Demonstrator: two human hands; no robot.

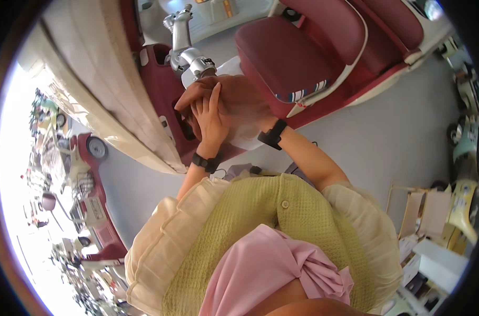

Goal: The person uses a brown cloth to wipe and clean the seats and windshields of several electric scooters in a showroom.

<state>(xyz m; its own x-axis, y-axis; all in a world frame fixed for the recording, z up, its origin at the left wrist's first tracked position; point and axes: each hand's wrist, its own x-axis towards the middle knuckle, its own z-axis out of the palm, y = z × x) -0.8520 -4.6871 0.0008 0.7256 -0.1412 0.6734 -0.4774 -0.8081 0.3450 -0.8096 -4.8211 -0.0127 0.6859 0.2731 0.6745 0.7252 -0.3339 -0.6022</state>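
Note:
A brown, leather-like folded piece [238, 97] lies over the dark red floor well of a small vehicle, beside the metal steering column [189, 58]. My left hand [211, 120] rests on its left part, fingers stretched out and apart. At its right end is my right hand [263, 121], smeared by motion, and its fingers cannot be made out. Clear, wrinkled plastic [245, 131] shows below the brown piece, between my wrists. The dark red seat [287, 55] stands just beyond my right hand. A black band sits on each wrist.
The vehicle's cream front panel [102, 68] rises at the left. A curved metal rail [331, 92] edges the seat. Another dark red vehicle [100, 221] stands on the grey floor at the far left. Cardboard boxes [429, 210] are at the right.

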